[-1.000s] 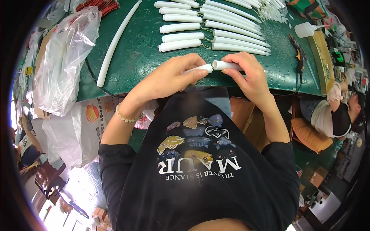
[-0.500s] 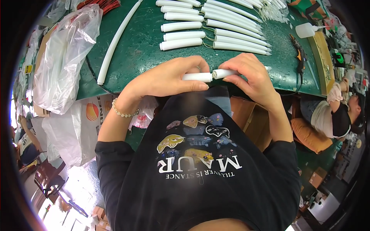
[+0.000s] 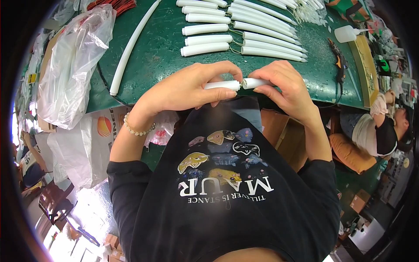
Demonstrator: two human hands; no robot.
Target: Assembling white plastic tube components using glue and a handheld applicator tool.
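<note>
Close in front of my chest, my left hand (image 3: 192, 85) grips a short white tube (image 3: 224, 85) between thumb and fingers. My right hand (image 3: 286, 85) pinches a white tapered candle piece (image 3: 252, 83), most of it hidden behind the fingers. The two pieces face each other end to end, a narrow gap between them with what looks like thin wire in it. Beyond my hands lie rows of white tubes (image 3: 207, 49) and tapered candle pieces (image 3: 273, 52), joined in pairs by thin wires.
The green table (image 3: 157, 56) also bears a long white candle (image 3: 131, 48), a clear plastic bag (image 3: 74, 65), a bundle of red wires (image 3: 114, 6), a white squeeze bottle (image 3: 346, 34) and a black-and-orange glue gun (image 3: 338, 61). At the right another person (image 3: 371, 126) sits nearby.
My left hand's fingers have shifted along the short tube, the index fingertip now near its end. The tube has turned slightly, and the pieces remain end to end.
</note>
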